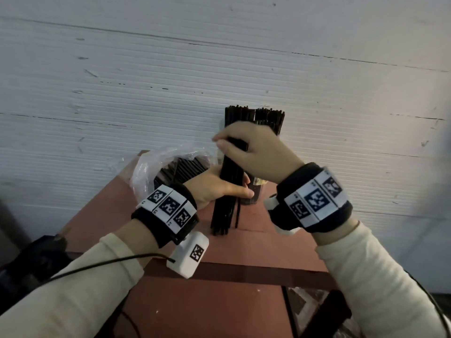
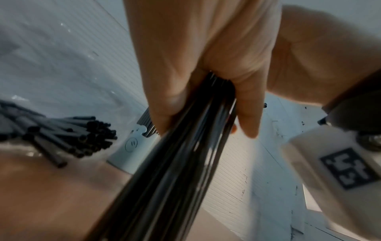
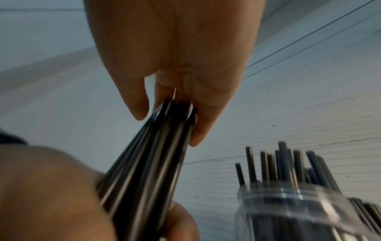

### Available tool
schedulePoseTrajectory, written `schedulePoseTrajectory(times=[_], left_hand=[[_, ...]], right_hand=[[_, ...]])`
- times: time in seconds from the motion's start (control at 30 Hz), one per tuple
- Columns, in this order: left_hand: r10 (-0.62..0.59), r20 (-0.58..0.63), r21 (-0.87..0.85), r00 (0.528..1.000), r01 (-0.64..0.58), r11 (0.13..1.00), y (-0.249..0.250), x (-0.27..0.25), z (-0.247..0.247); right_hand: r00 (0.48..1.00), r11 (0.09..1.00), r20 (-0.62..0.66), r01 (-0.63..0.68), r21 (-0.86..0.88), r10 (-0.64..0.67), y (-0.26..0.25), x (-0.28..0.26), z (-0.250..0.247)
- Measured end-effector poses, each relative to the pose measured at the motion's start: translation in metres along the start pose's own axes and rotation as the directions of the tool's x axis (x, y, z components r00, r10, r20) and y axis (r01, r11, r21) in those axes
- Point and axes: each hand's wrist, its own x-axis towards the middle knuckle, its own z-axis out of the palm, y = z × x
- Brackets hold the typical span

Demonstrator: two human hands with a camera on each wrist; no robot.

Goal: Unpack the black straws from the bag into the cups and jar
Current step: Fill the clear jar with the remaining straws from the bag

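A thick bundle of black straws (image 1: pixel 225 211) stands upright over the reddish table, its lower ends close to the tabletop. My left hand (image 1: pixel 219 189) grips the bundle (image 2: pixel 175 171) around its middle. My right hand (image 1: pixel 244 147) holds the same bundle (image 3: pixel 148 163) near the top. To the left lies the clear plastic bag (image 1: pixel 148 167) with more straws (image 2: pixel 72 135) inside. A clear jar (image 3: pixel 288 212) packed with straws stands just right of the bundle. A pale cup (image 2: pixel 132 151) with a face mark also holds straws.
Tall straw tops (image 1: pixel 256 115) rise behind my right hand, against the white ribbed wall (image 1: pixel 219 69). The red table (image 1: pixel 244 247) is narrow, with its front edge near my wrists. A dark object (image 1: pixel 36 259) sits low at the left.
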Motion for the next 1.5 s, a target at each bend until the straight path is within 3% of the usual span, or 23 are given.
schedulePoseTrajectory(times=[0.1,0.27,0.43,0.53,0.63,0.7,0.77,0.93,1.03,1.1,1.17,1.23,1.3,1.5], left_hand=[[-0.083,0.025,-0.03,0.996,0.084,0.996,-0.011,0.0,0.003],[-0.118,0.111,-0.02,0.987,0.121,0.993,-0.017,-0.004,0.007],[-0.074,0.044,0.017,0.996,0.073,0.997,-0.01,-0.007,0.007],[-0.034,0.081,0.021,0.996,0.032,0.999,0.002,-0.01,0.001],[0.004,0.249,0.138,0.968,-0.04,0.99,0.017,-0.015,-0.003],[-0.024,0.358,0.201,0.933,-0.052,0.978,0.022,-0.019,-0.003],[-0.033,0.403,0.195,0.915,-0.05,0.979,0.016,-0.019,0.0],[0.014,0.398,0.06,0.917,-0.042,0.997,0.007,-0.016,0.006],[0.04,0.283,0.066,0.958,-0.061,0.996,0.014,-0.007,0.005],[0.117,0.034,0.056,0.993,-0.119,0.991,0.013,0.004,0.005],[0.194,-0.191,0.08,0.962,-0.182,0.98,0.008,0.021,0.005],[0.194,-0.287,0.134,0.938,-0.161,0.978,0.007,0.04,0.005],[0.133,-0.299,0.151,0.945,-0.09,0.984,0.007,0.058,0.003],[0.05,-0.17,0.148,0.984,-0.025,0.989,0.002,0.088,-0.004]], right_hand=[[1.0,0.999,0.016,0.0,-0.047,0.001,0.004,-0.006,0.011],[1.0,1.0,-0.004,-0.014,-0.028,0.014,0.004,-0.011,0.014],[0.996,0.998,-0.084,-0.04,0.038,0.043,0.003,-0.017,0.007],[0.974,0.978,-0.157,-0.139,0.158,0.164,0.004,-0.025,-0.004],[0.964,0.936,-0.006,-0.258,0.238,0.267,0.01,-0.033,-0.009],[0.944,0.875,0.223,-0.313,0.37,0.244,0.013,-0.037,-0.006],[0.913,0.854,0.36,-0.335,0.399,0.189,0.01,-0.04,-0.001],[0.954,0.871,0.269,-0.241,0.428,0.132,0.014,-0.038,-0.001],[0.971,0.841,0.129,-0.239,0.486,0.202,0.026,-0.029,-0.023],[0.956,0.817,-0.026,-0.237,0.526,0.294,0.039,-0.017,-0.04],[0.903,0.781,-0.182,-0.218,0.585,0.389,0.056,-0.004,-0.058],[0.838,0.745,-0.285,-0.198,0.638,0.466,0.073,0.009,-0.072],[0.798,0.727,-0.315,-0.209,0.654,0.513,0.089,0.02,-0.08],[0.782,0.731,-0.262,-0.329,0.598,0.566,0.121,0.037,-0.079]])
